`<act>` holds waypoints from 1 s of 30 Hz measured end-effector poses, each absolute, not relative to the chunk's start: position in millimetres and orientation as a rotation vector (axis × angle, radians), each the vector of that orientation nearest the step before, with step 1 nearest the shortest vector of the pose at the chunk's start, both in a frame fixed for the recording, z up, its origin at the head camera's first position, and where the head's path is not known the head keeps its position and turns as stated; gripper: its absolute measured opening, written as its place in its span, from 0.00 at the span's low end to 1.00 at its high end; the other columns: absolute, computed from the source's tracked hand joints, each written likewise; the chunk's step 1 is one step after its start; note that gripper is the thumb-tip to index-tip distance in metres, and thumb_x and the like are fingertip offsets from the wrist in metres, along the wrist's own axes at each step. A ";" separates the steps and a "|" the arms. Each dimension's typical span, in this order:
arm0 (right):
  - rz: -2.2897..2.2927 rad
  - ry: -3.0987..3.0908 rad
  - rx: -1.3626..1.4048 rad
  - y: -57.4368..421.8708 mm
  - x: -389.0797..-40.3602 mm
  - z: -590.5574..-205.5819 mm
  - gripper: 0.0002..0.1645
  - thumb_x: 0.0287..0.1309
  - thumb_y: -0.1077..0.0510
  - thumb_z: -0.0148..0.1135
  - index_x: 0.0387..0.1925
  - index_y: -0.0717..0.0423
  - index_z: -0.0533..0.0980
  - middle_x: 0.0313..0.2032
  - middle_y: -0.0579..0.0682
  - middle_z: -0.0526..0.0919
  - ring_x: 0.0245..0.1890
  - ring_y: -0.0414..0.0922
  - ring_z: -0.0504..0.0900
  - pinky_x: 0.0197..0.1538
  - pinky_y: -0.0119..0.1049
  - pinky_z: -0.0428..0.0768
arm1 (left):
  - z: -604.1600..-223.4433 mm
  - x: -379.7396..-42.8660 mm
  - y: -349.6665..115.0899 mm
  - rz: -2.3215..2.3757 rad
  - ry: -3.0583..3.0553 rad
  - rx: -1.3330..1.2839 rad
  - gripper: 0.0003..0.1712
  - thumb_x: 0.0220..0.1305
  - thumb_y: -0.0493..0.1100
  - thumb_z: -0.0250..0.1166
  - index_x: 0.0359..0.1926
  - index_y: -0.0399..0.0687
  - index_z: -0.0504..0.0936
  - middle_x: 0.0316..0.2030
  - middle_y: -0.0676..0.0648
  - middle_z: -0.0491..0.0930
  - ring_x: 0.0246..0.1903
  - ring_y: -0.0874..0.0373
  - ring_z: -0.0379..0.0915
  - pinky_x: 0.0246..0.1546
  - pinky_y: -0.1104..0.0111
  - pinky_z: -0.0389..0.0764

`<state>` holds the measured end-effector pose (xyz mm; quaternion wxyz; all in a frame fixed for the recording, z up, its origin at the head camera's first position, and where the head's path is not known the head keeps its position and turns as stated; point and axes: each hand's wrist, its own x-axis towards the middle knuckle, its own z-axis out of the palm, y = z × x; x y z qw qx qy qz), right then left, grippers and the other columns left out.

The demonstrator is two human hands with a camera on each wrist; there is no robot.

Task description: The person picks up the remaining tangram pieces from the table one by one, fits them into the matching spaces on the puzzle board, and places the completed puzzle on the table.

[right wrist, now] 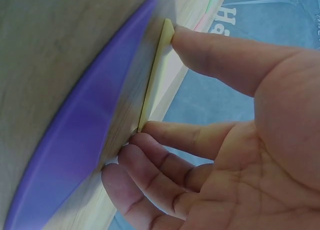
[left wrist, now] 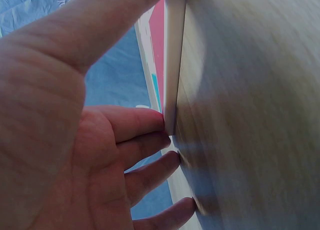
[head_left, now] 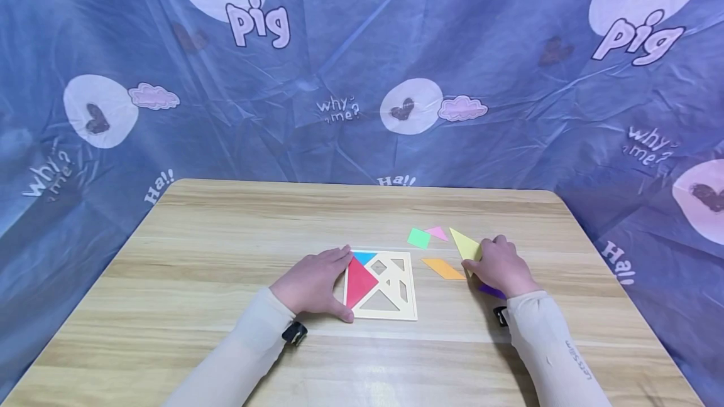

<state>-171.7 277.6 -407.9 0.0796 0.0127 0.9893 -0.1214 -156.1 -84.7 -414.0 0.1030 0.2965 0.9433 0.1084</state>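
Observation:
A cream tangram tray (head_left: 413, 294) lies flat on the table, with a red triangle (head_left: 357, 281) and a blue triangle (head_left: 364, 257) in its left part. My left hand (head_left: 313, 281) holds the tray by its left side, thumb at the near corner and index finger at the far one. To the right of the tray, my right hand (head_left: 503, 265) pinches a yellow triangle (head_left: 464, 245) by its edge between thumb and index finger. Below that hand lies a purple piece (head_left: 492, 292), partly hidden in the head view; its long shape (right wrist: 90, 110) fills much of the right wrist view.
Between tray and right hand lies an orange parallelogram (head_left: 444, 268). Behind it are a green square (head_left: 419, 238) and a small pink triangle (head_left: 438, 232). The wooden table (head_left: 254, 212) ends at a blue printed cloth (head_left: 362, 143).

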 end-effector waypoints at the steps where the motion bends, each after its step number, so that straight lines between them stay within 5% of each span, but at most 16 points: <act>1: -0.365 2.961 0.039 277.6 -171.9 -407.9 0.34 0.55 0.44 0.62 0.47 0.73 0.72 0.42 0.68 0.68 0.40 0.61 0.69 0.35 0.54 0.75 | -414.1 -156.3 -84.8 0.321 2.784 0.876 0.67 0.36 0.74 0.70 0.71 0.43 0.57 0.71 0.46 0.56 0.70 0.51 0.52 0.64 0.53 0.62; 30: -0.552 2.926 0.112 277.9 -172.8 -402.5 0.38 0.47 0.48 0.70 0.48 0.70 0.63 0.36 0.62 0.77 0.31 0.52 0.74 0.35 0.47 0.74 | -415.7 -157.2 -85.4 0.314 2.779 0.855 0.67 0.35 0.74 0.70 0.72 0.44 0.57 0.71 0.47 0.56 0.70 0.51 0.52 0.64 0.53 0.61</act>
